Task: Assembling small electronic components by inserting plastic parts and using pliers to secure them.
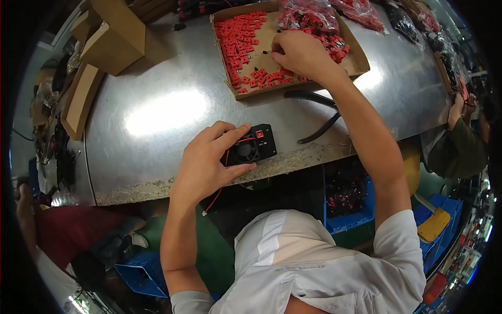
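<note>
My left hand point(209, 154) is closed around a black panel point(267, 145) with a small black cooling fan point(244, 150) on it, at the table's front edge. A little red square piece point(260, 134) sits on the panel's far end. Thin red and black wires run from the fan, and a white connector point(204, 213) hangs below the edge. My right hand point(303, 52) reaches into a shallow cardboard tray point(361, 58), its fingers bent together over the tray floor beside tiny dark bits. Whatever they pinch is hidden. Many small red parts point(238, 39) lie around it.
Black-handled pliers point(319, 98) lie between tray and table edge. A clear bag of red parts point(306, 15) rests in the tray. An open cardboard box point(117, 44) stands far left. A blue crate point(342, 225) is below the table. Other people's arms point(455, 112) show at both sides.
</note>
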The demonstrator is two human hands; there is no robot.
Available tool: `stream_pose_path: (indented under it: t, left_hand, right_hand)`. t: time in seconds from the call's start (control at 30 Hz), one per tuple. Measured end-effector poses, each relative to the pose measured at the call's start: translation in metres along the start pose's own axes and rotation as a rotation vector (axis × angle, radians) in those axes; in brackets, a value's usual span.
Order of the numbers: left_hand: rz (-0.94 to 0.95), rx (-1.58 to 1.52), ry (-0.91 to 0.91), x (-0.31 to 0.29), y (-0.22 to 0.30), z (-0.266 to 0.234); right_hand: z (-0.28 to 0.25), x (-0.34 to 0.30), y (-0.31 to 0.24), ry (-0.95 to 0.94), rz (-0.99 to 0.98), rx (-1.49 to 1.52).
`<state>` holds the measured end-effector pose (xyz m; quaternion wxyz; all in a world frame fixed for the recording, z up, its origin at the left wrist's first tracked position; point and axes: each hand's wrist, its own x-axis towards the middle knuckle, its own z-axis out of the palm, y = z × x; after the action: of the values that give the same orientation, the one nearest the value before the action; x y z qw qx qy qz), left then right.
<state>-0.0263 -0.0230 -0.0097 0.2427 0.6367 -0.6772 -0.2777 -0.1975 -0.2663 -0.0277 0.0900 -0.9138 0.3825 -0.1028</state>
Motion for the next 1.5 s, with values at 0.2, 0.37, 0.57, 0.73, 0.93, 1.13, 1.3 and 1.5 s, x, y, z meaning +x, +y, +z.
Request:
stream_pose_path:
  t: [0.2, 0.37, 0.57, 0.73, 0.93, 1.13, 1.3, 1.5]
  left_hand:
    - [0.011, 0.024, 0.025, -0.003, -0.001, 0.0]
    - [0.046, 0.041, 0.04, -0.003, 0.0, 0.003]
    - [0.031, 0.011, 0.054, -0.004, -0.003, 0.003]
    - [0.03, 0.03, 0.026, -0.004, -0.001, 0.002]
    - [0.003, 0.029, 0.012, -0.003, 0.001, 0.0]
    - [0.034, 0.024, 0.041, -0.005, -0.001, 0.002]
    - [0.027, 0.008, 0.01, -0.002, 0.001, 0.001]
    - [-0.026, -0.001, -0.008, -0.003, 0.002, -0.003]
  right_hand:
    - [-0.02, -0.045, -0.021, 0.149, -0.159, 0.44]
    - [-0.016, -0.056, -0.004, 0.245, -0.149, 0.252]
    - [-0.028, -0.071, -0.03, 0.152, -0.137, 0.575]
    - [-0.02, -0.11, -0.059, 0.024, -0.285, 0.56]
    - [-0.01, -0.115, -0.072, 0.047, -0.412, 0.452]
    - [-0.01, -0.115, -0.078, 0.048, -0.435, 0.292]
    - [-0.012, -0.115, -0.078, -0.102, -0.39, 0.173]
    - [-0.058, -0.127, -0.047, -0.222, -0.216, 0.226]
